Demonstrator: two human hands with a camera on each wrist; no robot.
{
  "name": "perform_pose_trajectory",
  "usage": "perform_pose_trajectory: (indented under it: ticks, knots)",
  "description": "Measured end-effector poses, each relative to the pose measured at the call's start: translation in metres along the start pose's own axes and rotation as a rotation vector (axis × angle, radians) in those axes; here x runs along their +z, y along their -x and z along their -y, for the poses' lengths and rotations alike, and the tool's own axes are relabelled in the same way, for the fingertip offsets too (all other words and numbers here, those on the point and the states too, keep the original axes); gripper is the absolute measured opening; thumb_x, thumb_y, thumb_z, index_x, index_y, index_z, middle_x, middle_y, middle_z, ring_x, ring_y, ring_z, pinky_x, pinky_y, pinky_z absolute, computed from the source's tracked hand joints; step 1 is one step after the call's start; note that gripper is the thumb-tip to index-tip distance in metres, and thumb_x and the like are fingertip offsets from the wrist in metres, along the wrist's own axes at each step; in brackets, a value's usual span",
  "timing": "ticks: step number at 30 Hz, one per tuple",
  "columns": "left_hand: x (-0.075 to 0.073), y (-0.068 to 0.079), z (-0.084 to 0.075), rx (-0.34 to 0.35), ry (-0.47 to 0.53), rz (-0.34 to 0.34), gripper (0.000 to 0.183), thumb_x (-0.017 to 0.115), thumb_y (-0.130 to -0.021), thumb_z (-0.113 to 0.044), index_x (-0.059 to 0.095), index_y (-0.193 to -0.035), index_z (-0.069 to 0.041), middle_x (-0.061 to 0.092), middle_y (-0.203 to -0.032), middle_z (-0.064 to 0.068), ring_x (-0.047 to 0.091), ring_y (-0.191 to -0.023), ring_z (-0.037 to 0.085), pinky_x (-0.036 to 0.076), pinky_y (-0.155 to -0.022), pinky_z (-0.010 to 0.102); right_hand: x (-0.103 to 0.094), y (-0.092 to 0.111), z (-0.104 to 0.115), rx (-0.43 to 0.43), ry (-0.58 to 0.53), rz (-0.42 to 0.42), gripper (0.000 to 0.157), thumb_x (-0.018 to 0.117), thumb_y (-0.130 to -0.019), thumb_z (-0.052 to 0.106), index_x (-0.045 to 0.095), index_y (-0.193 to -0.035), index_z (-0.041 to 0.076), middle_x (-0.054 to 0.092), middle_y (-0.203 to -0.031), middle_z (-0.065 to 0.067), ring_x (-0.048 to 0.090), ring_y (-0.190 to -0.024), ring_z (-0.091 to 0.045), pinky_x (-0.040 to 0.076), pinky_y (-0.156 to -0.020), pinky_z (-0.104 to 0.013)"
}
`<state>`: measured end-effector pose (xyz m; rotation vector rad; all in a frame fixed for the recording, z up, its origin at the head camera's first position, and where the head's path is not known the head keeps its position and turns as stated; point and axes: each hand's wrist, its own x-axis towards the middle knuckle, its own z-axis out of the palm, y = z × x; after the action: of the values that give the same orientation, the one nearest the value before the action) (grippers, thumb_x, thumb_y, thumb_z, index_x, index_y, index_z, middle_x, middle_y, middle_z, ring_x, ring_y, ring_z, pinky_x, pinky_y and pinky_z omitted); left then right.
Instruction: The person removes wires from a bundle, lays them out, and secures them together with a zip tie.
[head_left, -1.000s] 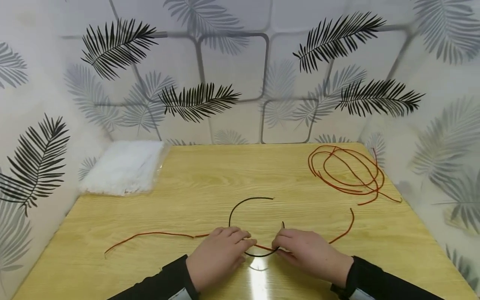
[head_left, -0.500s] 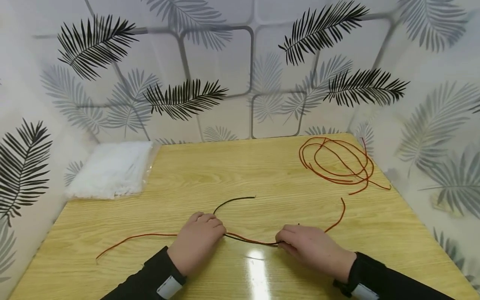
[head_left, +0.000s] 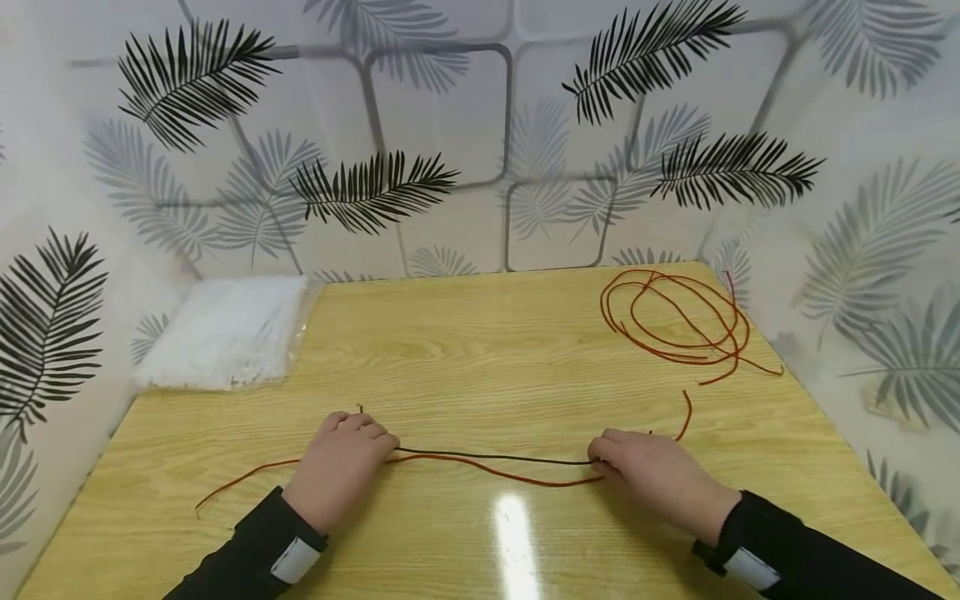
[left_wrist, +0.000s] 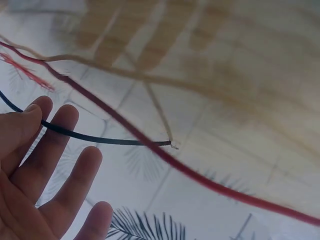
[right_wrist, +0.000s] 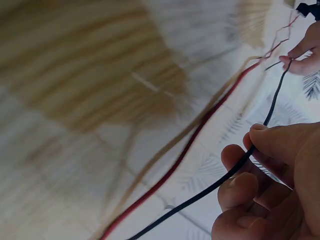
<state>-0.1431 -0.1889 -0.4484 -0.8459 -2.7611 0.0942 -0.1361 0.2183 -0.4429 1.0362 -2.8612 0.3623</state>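
Observation:
A thin black wire (head_left: 487, 456) runs nearly straight between my two hands in the head view. My left hand (head_left: 343, 465) pinches it near its left end; in the left wrist view the thumb and forefinger grip the black wire (left_wrist: 100, 141) while the other fingers are spread. My right hand (head_left: 660, 479) pinches it on the right, and the right wrist view has the black wire (right_wrist: 200, 194) between thumb and fingers. A longer red wire (head_left: 525, 480) lies on the table just below the black one, passing behind both hands.
Several loops of red wire (head_left: 667, 359) lie loosely coiled at the table's back right. A clear bag (head_left: 225, 333) of white contents, too blurred to identify, sits at the back left. The wooden table (head_left: 450, 358) meets a leaf-patterned covering behind and at both sides.
The black wire went from a loose curve to a nearly straight line. My left hand moved left along it and my right hand slightly right. The black wire has parted from the red one.

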Motion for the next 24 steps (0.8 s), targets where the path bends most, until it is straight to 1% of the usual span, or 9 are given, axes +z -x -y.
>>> perform_pose_trajectory:
  ticks: [3,6,8,14,18,21,24]
  knots:
    - [0.001,0.006,0.007,-0.030,-0.005,0.004,0.014,0.072,-0.088,-0.013,0.073,-0.095,-0.025,0.070,-0.095,-0.008,0.061,-0.097,0.019,0.042,-0.094,0.043,0.003,0.000,-0.006,0.025,0.030,0.023,0.010,0.072,-0.091,0.019,0.064,-0.093,0.025,0.050,-0.081,0.017,0.043,-0.065,0.002,0.040,-0.056,-0.020]
    - [0.002,0.009,0.013,-0.047,-0.006,0.009,0.010,0.074,-0.087,-0.016,0.073,-0.091,-0.024,0.070,-0.094,-0.008,0.062,-0.095,0.020,0.043,-0.094,0.043,0.006,0.000,-0.012,0.033,0.060,0.032,0.011,0.072,-0.091,0.018,0.063,-0.091,0.024,0.048,-0.080,0.017,0.043,-0.064,0.002,0.039,-0.055,-0.020]
    - [0.001,0.011,0.016,-0.060,-0.014,0.015,0.010,0.075,-0.085,-0.015,0.073,-0.091,-0.024,0.070,-0.093,-0.007,0.062,-0.093,0.020,0.044,-0.092,0.043,0.005,-0.001,-0.015,0.035,0.074,0.035,0.012,0.072,-0.091,0.016,0.063,-0.091,0.024,0.048,-0.079,0.016,0.043,-0.064,0.002,0.038,-0.055,-0.020]
    - [0.000,0.015,0.025,-0.089,-0.024,0.027,0.014,0.076,-0.084,-0.009,0.074,-0.089,-0.022,0.069,-0.087,-0.005,0.063,-0.084,0.021,0.047,-0.082,0.044,0.004,-0.006,-0.021,0.060,0.112,0.047,0.014,0.073,-0.091,0.018,0.060,-0.087,0.023,0.045,-0.077,0.015,0.041,-0.061,0.001,0.036,-0.054,-0.020]
    - [0.000,0.015,0.030,-0.102,-0.014,0.025,0.011,0.077,-0.084,-0.012,0.075,-0.085,-0.023,0.065,-0.081,-0.005,0.061,-0.077,0.020,0.048,-0.073,0.041,0.003,-0.008,-0.023,0.066,0.143,0.051,0.016,0.074,-0.090,0.019,0.059,-0.084,0.022,0.043,-0.077,0.013,0.040,-0.061,-0.001,0.035,-0.053,-0.020]
    - [-0.001,0.012,0.032,-0.098,-0.017,0.020,0.012,0.077,-0.084,-0.011,0.075,-0.082,-0.023,0.061,-0.079,-0.004,0.058,-0.071,0.019,0.046,-0.065,0.037,0.003,-0.008,-0.024,0.083,0.147,0.053,0.018,0.074,-0.089,0.018,0.059,-0.082,0.022,0.042,-0.076,0.011,0.040,-0.062,-0.002,0.035,-0.053,-0.021]
    - [0.000,0.010,0.034,-0.090,-0.011,0.013,0.017,0.076,-0.083,-0.007,0.074,-0.079,-0.023,0.059,-0.077,-0.004,0.056,-0.068,0.018,0.042,-0.060,0.033,0.002,-0.008,-0.025,0.108,0.130,0.057,0.019,0.074,-0.089,0.017,0.059,-0.080,0.022,0.043,-0.074,0.011,0.039,-0.062,-0.003,0.035,-0.054,-0.022]
